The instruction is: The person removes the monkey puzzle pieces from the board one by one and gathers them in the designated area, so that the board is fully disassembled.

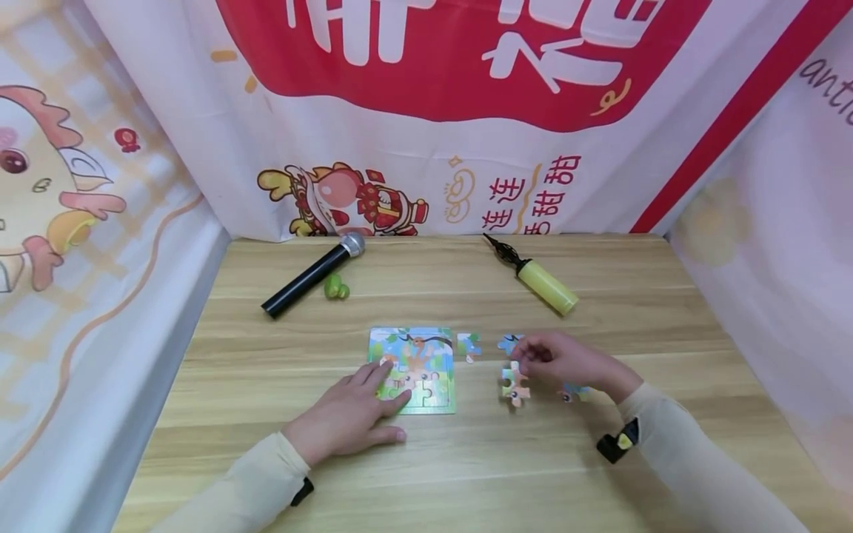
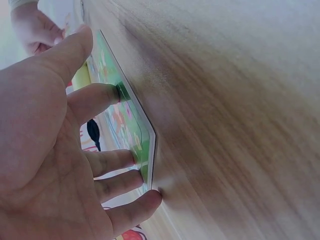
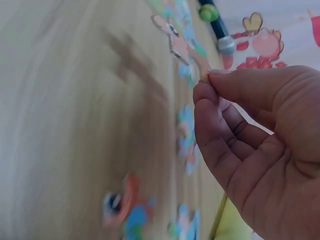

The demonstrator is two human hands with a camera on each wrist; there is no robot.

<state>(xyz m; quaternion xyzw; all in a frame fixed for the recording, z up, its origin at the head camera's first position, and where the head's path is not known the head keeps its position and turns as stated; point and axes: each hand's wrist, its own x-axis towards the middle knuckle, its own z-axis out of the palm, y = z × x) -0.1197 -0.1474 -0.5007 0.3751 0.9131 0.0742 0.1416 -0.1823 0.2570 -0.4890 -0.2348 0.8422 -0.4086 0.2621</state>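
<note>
The left hand (image 1: 349, 414) lies spread flat on the puzzle board (image 1: 413, 368) in the middle of the tabletop (image 1: 466, 466), likely so it won't slide. To the right, the right hand (image 1: 563, 360) pinches a puzzle piece (image 1: 514, 385), lifting one edge. More loose pieces (image 1: 469, 346) lie nearby.

Head: high, facing forward and down over the light wooden desk (image 1: 466, 459), mid-range | Left wrist: skims desk level, very near the square green picture-puzzle board (image 2: 131, 131) | Right wrist: low, close, blurred | Shared: board, also black cylindrical microphone (image 1: 312, 276) in head and right-wrist views.
</note>
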